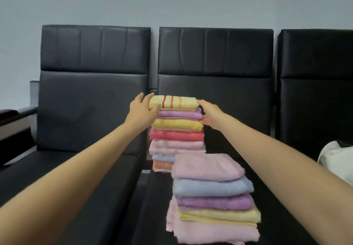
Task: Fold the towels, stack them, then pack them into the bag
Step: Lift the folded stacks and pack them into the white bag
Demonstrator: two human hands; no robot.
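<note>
left hand (142,109): fingers curved round left end of striped yellow towel (172,102) | right hand (209,115): grips its right end | towel tops far stack (176,135) on black seat (277,216) | near stack (212,197) in front | white bag (336,160) at right | no readable writing

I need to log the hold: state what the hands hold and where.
Both hands flank the far stack's top: left hand grips the striped yellow towel's left end; right hand holds the right edges just below it.
</note>
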